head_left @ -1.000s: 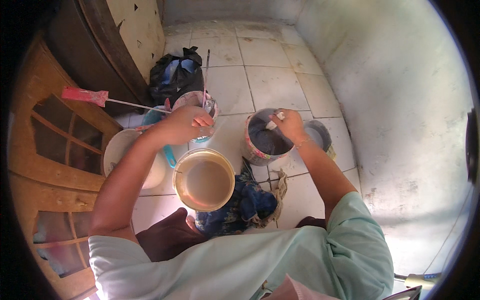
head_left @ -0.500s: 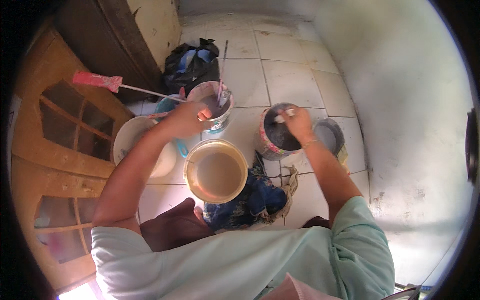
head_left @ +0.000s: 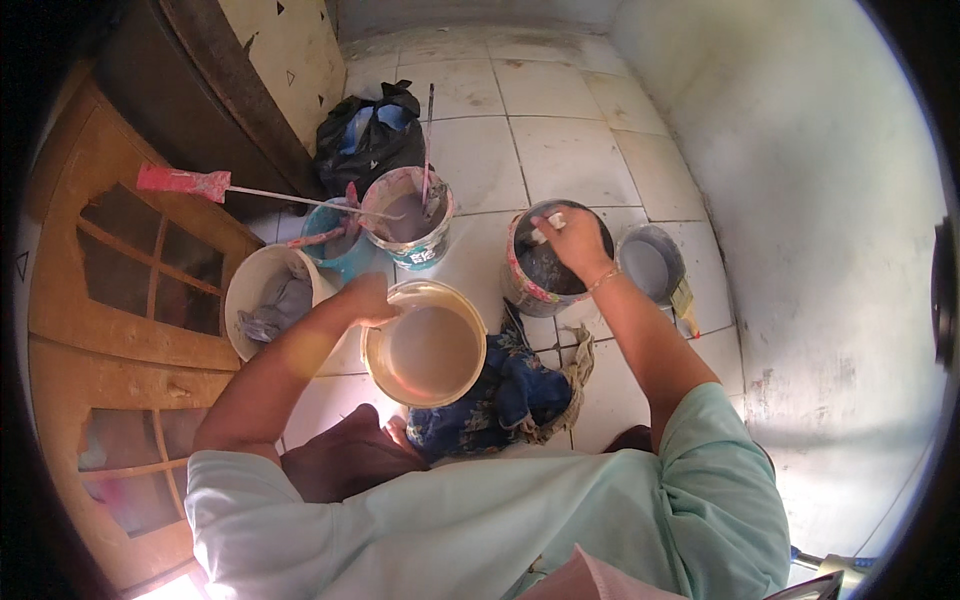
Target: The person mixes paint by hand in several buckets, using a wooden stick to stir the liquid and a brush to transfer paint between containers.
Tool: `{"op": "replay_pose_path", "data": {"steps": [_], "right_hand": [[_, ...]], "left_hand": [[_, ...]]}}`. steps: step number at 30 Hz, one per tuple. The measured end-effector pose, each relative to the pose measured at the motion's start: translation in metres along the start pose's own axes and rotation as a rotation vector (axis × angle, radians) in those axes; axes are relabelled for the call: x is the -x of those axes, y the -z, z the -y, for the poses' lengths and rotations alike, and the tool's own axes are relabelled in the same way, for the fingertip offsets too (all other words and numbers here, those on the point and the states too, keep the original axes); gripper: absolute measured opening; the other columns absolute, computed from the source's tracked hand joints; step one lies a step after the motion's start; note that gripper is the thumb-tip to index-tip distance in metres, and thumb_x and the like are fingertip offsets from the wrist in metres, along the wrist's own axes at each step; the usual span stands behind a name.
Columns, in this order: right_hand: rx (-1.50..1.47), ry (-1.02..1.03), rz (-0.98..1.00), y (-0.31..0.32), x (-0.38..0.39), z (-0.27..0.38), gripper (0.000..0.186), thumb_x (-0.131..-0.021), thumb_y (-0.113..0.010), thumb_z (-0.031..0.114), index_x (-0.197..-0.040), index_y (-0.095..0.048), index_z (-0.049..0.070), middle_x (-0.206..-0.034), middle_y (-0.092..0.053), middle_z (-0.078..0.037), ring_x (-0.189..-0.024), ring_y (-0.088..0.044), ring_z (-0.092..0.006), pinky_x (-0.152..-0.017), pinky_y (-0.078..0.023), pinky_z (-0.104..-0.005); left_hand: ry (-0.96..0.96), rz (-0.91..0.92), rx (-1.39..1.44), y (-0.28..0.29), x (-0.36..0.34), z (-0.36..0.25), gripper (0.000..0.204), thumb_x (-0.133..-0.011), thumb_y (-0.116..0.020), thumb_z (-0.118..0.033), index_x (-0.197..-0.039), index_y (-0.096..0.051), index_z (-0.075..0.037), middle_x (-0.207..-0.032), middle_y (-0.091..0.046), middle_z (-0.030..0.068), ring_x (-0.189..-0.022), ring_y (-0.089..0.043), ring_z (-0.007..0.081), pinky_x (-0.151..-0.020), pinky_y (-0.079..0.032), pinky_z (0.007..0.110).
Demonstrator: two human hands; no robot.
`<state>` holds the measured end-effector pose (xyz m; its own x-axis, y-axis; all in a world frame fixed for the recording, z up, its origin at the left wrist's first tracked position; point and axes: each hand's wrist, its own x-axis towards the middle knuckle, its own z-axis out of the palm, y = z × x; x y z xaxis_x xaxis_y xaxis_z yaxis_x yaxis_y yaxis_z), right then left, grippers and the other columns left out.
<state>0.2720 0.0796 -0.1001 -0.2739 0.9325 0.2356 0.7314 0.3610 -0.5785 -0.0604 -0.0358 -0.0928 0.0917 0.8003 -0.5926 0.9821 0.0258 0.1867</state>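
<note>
My left hand (head_left: 371, 299) has its fingers closed on the left rim of a yellowish bucket (head_left: 374, 372), which holds cloudy grey-brown liquid. My right hand (head_left: 578, 246) is over a dark-insided bucket (head_left: 519, 292) with a pink, paint-spotted outside. A small crumpled white piece (head_left: 548, 226), perhaps cloth or sponge, is pinched in its fingers. Dark liquid or residue shows below that hand. Under and beside the yellowish bucket lies a bunched dark blue patterned cloth (head_left: 530, 385).
At left stand a white bucket (head_left: 238, 288) with grey cloth, a teal bucket (head_left: 350, 262) and a paint-smeared bucket (head_left: 436, 240) with a stick. A pink-handled rod (head_left: 185, 182) lies across them. A black bag (head_left: 375, 155) is behind. A grey pot (head_left: 672, 243) and brush (head_left: 683, 300) stand right, near the wall.
My left hand has come down and nearer, from beside the paint-smeared bucket to the yellowish bucket's rim. My right hand has shifted slightly left over the dark bucket, still pinching the white piece.
</note>
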Motion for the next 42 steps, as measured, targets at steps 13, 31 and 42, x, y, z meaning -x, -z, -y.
{"op": "replay_pose_path", "data": {"steps": [13, 31, 42], "right_hand": [[-0.058, -0.001, 0.16, 0.014, 0.034, 0.027, 0.033, -0.086, -0.061, 0.034, -0.073, -0.065, 0.004, -0.076, -0.064, -0.02, -0.076, -0.062, -0.04, -0.07, -0.049, -0.0464], [-0.147, -0.102, 0.095, 0.017, 0.026, 0.01, 0.029, -0.084, -0.062, 0.033, -0.075, -0.068, 0.005, -0.071, -0.066, -0.015, -0.072, -0.063, -0.0374, -0.068, -0.05, -0.0455], [0.168, -0.227, 0.173, 0.065, 0.035, -0.002, 0.029, -0.083, -0.062, 0.031, -0.077, -0.068, 0.002, -0.077, -0.065, -0.021, -0.078, -0.063, -0.0388, -0.073, -0.05, -0.0465]], "left_hand": [[0.145, -0.052, 0.166, -0.021, 0.003, 0.01, 0.053, -0.076, -0.071, -0.036, -0.101, -0.064, 0.01, -0.1, -0.066, 0.0254, -0.092, -0.066, 0.0359, -0.079, -0.054, 0.041], [0.114, 0.198, 1.004, -0.016, 0.024, -0.011, 0.032, -0.076, -0.066, -0.006, -0.102, -0.054, 0.008, -0.089, -0.061, 0.0174, -0.067, -0.067, 0.0313, -0.051, -0.06, 0.044], [0.053, -0.118, 0.786, 0.046, 0.101, -0.068, 0.032, -0.076, -0.062, -0.005, -0.103, -0.05, 0.006, -0.09, -0.062, 0.0189, -0.058, -0.065, 0.0246, -0.038, -0.053, 0.033]]}}
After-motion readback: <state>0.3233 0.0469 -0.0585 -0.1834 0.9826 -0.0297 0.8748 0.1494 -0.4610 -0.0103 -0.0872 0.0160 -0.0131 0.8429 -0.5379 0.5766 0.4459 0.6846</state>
